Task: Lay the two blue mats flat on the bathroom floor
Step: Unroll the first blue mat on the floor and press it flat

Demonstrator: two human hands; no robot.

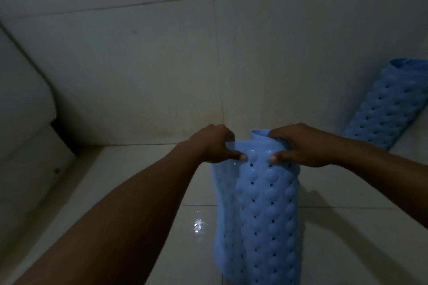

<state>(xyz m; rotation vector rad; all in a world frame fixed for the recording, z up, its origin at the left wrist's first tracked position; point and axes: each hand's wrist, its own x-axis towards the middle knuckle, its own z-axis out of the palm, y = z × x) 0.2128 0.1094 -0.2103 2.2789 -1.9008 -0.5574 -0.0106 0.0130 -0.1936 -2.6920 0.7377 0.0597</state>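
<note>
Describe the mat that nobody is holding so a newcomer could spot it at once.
Start at the tiled wall and follow it to the frame's right edge. There a rolled blue mat leans at a slant. Unlike the other blue mat, gripped at its top edge by the left hand and right hand, no hand touches it.

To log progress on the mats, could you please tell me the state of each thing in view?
Held mat: curled, hanging upright, not yet flat.
Second mat: rolled up, tilted against the wall at right, untouched.
Left hand: grips the held mat's top edge.
Right hand: grips the same edge.
Floor: tiled, with a shiny, seemingly wet spot beside the held mat.
</note>
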